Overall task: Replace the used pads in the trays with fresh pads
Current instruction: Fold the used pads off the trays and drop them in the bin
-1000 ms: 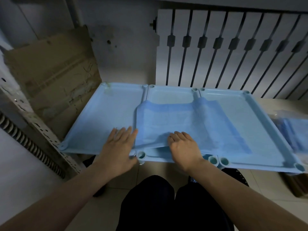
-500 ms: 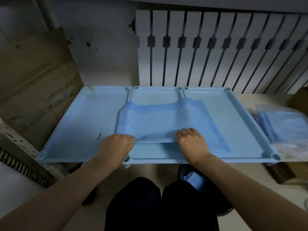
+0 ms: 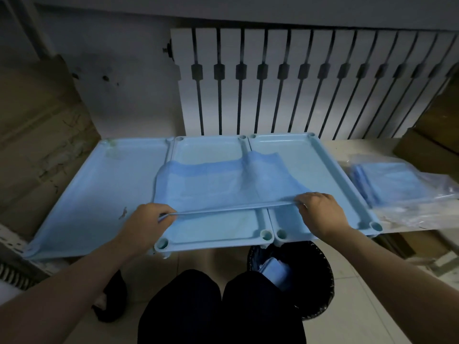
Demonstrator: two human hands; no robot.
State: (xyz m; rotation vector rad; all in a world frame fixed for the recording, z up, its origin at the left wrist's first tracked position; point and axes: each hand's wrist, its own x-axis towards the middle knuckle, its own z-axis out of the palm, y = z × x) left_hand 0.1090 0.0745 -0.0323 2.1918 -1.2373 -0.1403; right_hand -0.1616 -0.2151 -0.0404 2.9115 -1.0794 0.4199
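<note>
Both hands grip the near edge of a blue pad (image 3: 223, 187). The left hand (image 3: 149, 225) pinches its near left corner and the right hand (image 3: 321, 216) pinches its near right corner, fingers curled over the edge. That edge is pulled into a taut, slightly raised line between them. From there the pad runs away from the person, draped across the middle tray (image 3: 211, 151) and over the ridge where it meets the right tray (image 3: 314, 157). Its far edge, with a darker blue band, sags into both.

Three pale blue trays lie side by side, touching, in front of a white radiator (image 3: 298, 83). The left tray (image 3: 99, 189) is bare except for a small dark speck (image 3: 123, 212) just beside the left hand. The far strip of the middle tray and the right side of the right tray are uncovered. Round sockets mark the tray corners along the near edge.

On the table (image 3: 360, 150) to the right of the trays lies a clear plastic bag (image 3: 422, 202) with a stack of folded blue pads (image 3: 390, 182) inside, near the right hand but apart from it.

Below the near edge, by the person's knees, stands a black-lined bin (image 3: 320, 281) with a crumpled blue pad (image 3: 275, 270) in it. Cardboard (image 3: 37, 145) leans at the left.
</note>
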